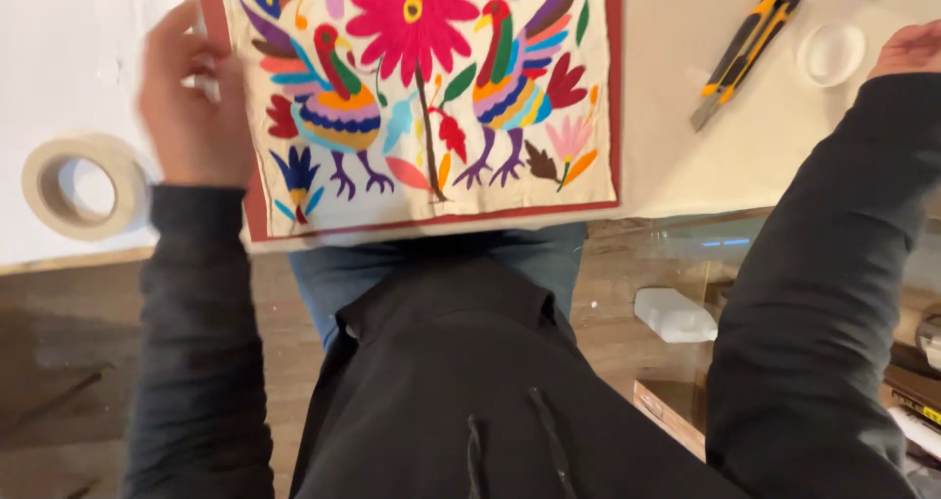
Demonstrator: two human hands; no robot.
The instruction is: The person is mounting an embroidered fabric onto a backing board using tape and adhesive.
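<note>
L hand [191, 107] grips embroidered cloth [431, 97] edge; tape roll [86, 185] beside.

One embroidered cloth [421, 97], one tape roll [83, 185], one utility knife [745, 53], two hands [191, 107].
</note>
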